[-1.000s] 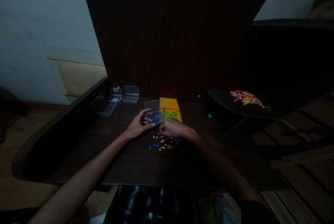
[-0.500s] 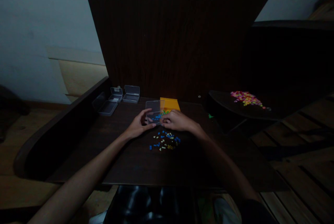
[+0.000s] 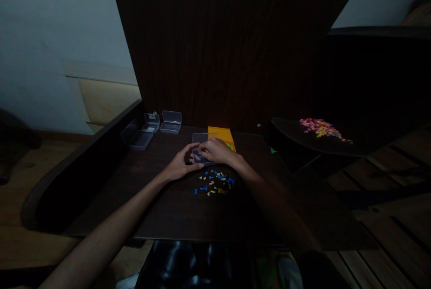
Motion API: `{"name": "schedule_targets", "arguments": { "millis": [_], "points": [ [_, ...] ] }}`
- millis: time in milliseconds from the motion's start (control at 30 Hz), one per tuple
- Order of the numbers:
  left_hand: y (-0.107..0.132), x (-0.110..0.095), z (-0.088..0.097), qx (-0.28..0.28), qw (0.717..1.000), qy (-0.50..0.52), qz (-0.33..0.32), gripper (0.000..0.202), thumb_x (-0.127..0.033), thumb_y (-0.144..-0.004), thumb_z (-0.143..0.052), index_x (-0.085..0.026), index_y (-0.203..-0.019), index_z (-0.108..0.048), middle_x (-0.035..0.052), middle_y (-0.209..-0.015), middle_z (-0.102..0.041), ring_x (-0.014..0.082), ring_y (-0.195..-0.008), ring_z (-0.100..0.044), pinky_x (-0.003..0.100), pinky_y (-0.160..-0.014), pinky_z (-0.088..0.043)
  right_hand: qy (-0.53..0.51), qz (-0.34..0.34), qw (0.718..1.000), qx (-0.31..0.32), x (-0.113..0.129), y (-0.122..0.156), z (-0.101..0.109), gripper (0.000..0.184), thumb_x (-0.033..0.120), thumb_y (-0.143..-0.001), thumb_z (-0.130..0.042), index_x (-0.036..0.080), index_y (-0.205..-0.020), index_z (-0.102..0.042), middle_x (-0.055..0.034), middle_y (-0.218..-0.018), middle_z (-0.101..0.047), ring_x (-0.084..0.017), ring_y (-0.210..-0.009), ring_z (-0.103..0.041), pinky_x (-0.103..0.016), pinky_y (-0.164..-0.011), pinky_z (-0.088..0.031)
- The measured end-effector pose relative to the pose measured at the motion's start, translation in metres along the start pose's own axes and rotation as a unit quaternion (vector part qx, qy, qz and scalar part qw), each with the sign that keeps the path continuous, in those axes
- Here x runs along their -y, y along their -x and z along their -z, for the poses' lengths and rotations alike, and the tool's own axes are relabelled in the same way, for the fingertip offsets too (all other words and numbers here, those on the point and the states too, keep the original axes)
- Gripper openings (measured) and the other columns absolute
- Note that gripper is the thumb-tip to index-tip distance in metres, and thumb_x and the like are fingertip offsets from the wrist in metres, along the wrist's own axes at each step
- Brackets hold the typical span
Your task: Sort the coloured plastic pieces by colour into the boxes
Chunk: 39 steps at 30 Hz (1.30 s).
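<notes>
A small clear plastic box (image 3: 199, 138) with blue pieces inside stands on the dark table (image 3: 161, 208). My left hand (image 3: 180, 166) grips its left side, fingers curled round it. My right hand (image 3: 215, 150) lies over the box's lid and right side, fingers bent and pressed down on it. Just in front of both hands lies a scatter of small blue, white and yellow pieces (image 3: 213, 183). Behind my right hand an orange tray (image 3: 219, 132) shows, mostly covered by the hand.
Three clear boxes (image 3: 151, 126) stand at the table's back left, near a raised dark rail. A pile of pink and yellow pieces (image 3: 319, 127) lies on a dark round surface to the right. A dark wooden panel rises behind the table.
My right hand has risen from the scattered pieces and moved left onto the clear box, covering the green pieces in the orange tray. The box lid has come down. My left hand stayed put.
</notes>
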<state>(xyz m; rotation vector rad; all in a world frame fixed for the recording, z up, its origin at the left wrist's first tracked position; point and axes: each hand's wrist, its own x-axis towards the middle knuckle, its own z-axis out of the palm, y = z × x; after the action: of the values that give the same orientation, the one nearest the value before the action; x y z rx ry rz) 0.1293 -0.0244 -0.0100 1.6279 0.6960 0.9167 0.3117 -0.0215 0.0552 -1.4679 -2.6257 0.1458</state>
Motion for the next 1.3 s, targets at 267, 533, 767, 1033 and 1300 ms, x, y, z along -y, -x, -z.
{"name": "schedule_targets", "arguments": {
  "millis": [267, 533, 767, 1033, 1300],
  "points": [
    [0.0, 0.001, 0.0, -0.005, 1.0, -0.011, 0.002, 0.073, -0.029, -0.068, -0.078, -0.019, -0.132, -0.044, 0.0065, -0.105, -0.061, 0.0155, -0.086, -0.06, 0.035, -0.082, -0.051, -0.034, 0.007, 0.999, -0.019, -0.004, 0.009, 0.004, 0.025, 0.026, -0.088, -0.053, 0.021, -0.102, -0.074, -0.0033, -0.078, -0.07, -0.013, -0.068, -0.058, -0.023, -0.062, -0.032],
    [-0.001, 0.005, 0.002, -0.003, 1.0, -0.027, 0.015, 0.077, -0.032, -0.068, -0.077, -0.019, -0.135, -0.041, 0.0059, -0.101, -0.062, 0.0162, -0.086, -0.06, 0.037, -0.085, -0.05, -0.059, 0.014, 0.998, -0.03, -0.009, 0.025, 0.014, 0.028, 0.021, -0.087, -0.053, 0.02, -0.106, -0.072, -0.0031, -0.079, -0.071, -0.012, -0.066, -0.056, -0.023, -0.063, -0.035],
    [0.001, 0.001, 0.0, 0.01, 1.0, -0.006, 0.011, 0.075, -0.03, -0.068, -0.078, -0.019, -0.133, -0.042, 0.0041, -0.097, -0.06, 0.0149, -0.085, -0.059, 0.035, -0.084, -0.051, -0.002, 0.016, 0.999, 0.029, 0.0, 0.015, 0.009, 0.033, 0.022, -0.088, -0.048, 0.025, -0.112, -0.071, -0.0053, -0.091, -0.073, -0.017, -0.077, -0.062, -0.026, -0.067, -0.036],
    [0.001, -0.001, 0.0, 0.008, 1.0, -0.019, 0.018, 0.075, -0.03, -0.068, -0.078, -0.019, -0.133, -0.043, 0.0045, -0.098, -0.061, 0.0161, -0.087, -0.06, 0.036, -0.083, -0.051, 0.011, 0.021, 0.999, 0.038, -0.004, 0.007, 0.004, 0.032, 0.024, -0.088, -0.047, 0.026, -0.11, -0.07, -0.0047, -0.093, -0.072, -0.016, -0.077, -0.061, -0.025, -0.066, -0.036],
    [0.001, 0.0, 0.001, 0.005, 1.0, -0.019, 0.014, 0.075, -0.031, -0.068, -0.078, -0.019, -0.132, -0.043, 0.0033, -0.096, -0.06, 0.0153, -0.085, -0.059, 0.034, -0.082, -0.05, -0.005, 0.015, 1.0, 0.025, -0.001, 0.012, 0.011, 0.033, 0.021, -0.087, -0.047, 0.025, -0.111, -0.07, -0.0049, -0.092, -0.072, -0.016, -0.078, -0.061, -0.025, -0.066, -0.036]
  ]
}}
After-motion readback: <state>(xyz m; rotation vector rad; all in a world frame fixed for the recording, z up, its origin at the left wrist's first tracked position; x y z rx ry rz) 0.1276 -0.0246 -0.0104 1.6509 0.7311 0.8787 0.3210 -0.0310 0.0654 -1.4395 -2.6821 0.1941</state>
